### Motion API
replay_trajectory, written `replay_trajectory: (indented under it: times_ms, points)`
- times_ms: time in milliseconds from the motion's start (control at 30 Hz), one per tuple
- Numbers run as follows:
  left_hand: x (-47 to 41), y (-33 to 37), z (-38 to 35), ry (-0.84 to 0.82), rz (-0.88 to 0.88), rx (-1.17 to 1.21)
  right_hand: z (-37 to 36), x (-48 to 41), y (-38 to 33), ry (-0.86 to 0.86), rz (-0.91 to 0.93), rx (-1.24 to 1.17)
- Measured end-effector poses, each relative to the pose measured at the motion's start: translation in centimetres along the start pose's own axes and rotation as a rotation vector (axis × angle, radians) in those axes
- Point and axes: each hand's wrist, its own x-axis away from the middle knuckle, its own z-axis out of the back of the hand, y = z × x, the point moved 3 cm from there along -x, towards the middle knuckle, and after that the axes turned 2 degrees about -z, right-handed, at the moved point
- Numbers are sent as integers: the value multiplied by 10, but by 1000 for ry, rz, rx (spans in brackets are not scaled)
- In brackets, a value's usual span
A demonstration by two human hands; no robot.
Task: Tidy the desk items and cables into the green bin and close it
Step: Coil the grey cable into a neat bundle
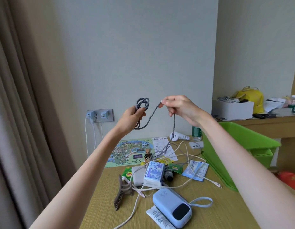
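Observation:
A grey braided cable (150, 115) is held up in the air above the desk. My left hand (132, 115) grips several coiled loops of it. My right hand (178, 107) pinches the cable's free run, which hangs down into a tangle of white cables (184, 156) on the desk. The open green bin (245, 138) stands at the desk's right side, partly behind my right arm. On the desk lie a blue power bank (171, 208), a tissue pack (154, 173), a brown hair claw (122, 191), a white charger (137, 176) and snack sachets.
A printed map (127, 152) lies at the desk's far edge, with an earbud case (194, 146) and a green bottle (196, 132) behind. Wall sockets (100, 115) hold white plugs. Curtains hang left. A shelf at right carries a white box (232, 109) and a yellow bag (250, 97).

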Motion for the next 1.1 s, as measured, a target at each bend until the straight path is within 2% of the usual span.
replay_trajectory:
  times_ms: [167,300,467,600,767,900,1100]
  points:
    - [-3,-5,-43,-179,21,173,10,-3,25,224,142,9]
    - [-4,-10,-78,-225,26,241,15,-3,47,408,251,81]
    - [2,-17,-111,-305,41,224,17,4,74,486,307,134]
    - [8,-28,-129,-318,36,287,16,9,90,493,242,114]
    - [7,-54,-132,-147,153,398,16,16,127,392,-49,-295]
    - [5,-69,-124,-17,149,478,4,19,138,302,-89,-282]
    - [2,-81,-120,20,182,666,-12,16,138,206,-135,-142]
